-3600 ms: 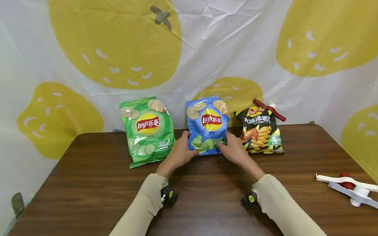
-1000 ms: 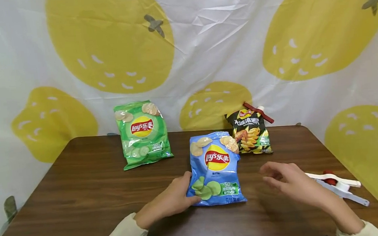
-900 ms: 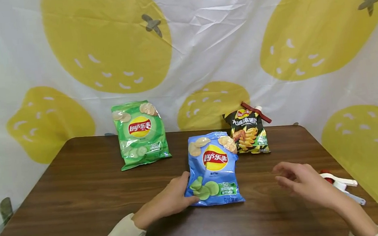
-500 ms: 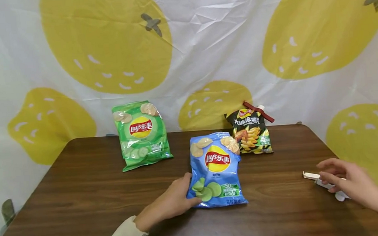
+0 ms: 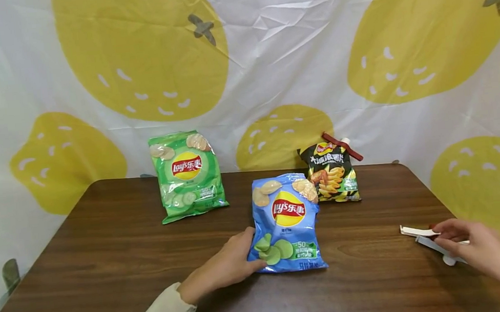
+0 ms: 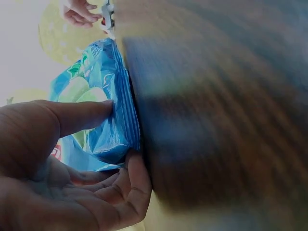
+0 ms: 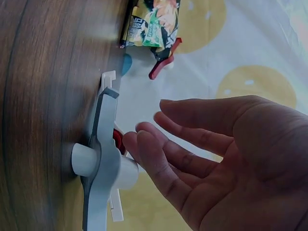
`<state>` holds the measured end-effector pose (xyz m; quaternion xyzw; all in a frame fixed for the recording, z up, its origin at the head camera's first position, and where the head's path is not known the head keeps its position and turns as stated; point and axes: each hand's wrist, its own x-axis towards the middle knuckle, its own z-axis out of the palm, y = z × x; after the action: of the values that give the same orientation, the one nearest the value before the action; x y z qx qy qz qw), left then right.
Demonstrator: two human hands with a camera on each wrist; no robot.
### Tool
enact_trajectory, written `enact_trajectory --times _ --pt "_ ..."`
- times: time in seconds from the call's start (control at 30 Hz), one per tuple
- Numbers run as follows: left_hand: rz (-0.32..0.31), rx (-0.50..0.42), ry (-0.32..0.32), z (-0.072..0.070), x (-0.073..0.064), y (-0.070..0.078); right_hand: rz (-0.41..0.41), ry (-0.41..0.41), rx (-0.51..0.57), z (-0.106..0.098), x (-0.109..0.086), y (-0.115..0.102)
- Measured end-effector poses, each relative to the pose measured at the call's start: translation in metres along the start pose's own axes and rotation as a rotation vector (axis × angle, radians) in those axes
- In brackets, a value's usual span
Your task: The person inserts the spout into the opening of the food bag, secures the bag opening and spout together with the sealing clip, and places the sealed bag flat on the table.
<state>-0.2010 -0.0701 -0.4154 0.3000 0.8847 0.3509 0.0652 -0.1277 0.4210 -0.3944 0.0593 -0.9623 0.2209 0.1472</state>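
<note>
The left hand (image 5: pixel 227 261) is pinching the blue chip bag (image 5: pixel 287 224), which is standing on the table (image 5: pixel 104 265), contents hidden, long axis pointing upward; the right hand (image 5: pixel 482 245), fingers parted, is hovering beside the grey clip (image 7: pixel 106 163)

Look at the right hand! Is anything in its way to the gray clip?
Nothing I can see. In the right wrist view, the right hand is right up close to the gray clip, with no other thing between them. The white clip lies partly behind the gray one there, so it doesn't block.
</note>
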Motion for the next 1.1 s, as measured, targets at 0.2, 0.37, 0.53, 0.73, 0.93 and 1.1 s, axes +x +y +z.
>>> enact_trajectory --times 0.2,0.37,0.53,0.73,0.93,1.1 --pt "-0.002 0.008 0.000 0.001 0.000 -0.002 -0.032 -0.118 -0.069 0.004 0.002 -0.005" --pt "-0.015 0.009 -0.009 0.001 -0.001 -0.002 -0.097 -0.211 -0.056 0.014 0.004 -0.016" --pt "-0.018 0.003 -0.019 0.001 -0.001 0.000 -0.139 -0.110 -0.132 0.014 0.006 -0.020" --pt "-0.009 0.014 -0.016 0.000 0.000 0.001 -0.198 0.036 -0.265 0.012 0.004 -0.013" --pt "-0.016 0.006 -0.028 -0.002 0.000 0.002 -0.183 0.037 -0.283 0.015 0.003 -0.009" --pt "-0.011 0.001 -0.023 -0.002 0.000 0.001 -0.140 -0.020 -0.256 0.022 0.001 -0.008"
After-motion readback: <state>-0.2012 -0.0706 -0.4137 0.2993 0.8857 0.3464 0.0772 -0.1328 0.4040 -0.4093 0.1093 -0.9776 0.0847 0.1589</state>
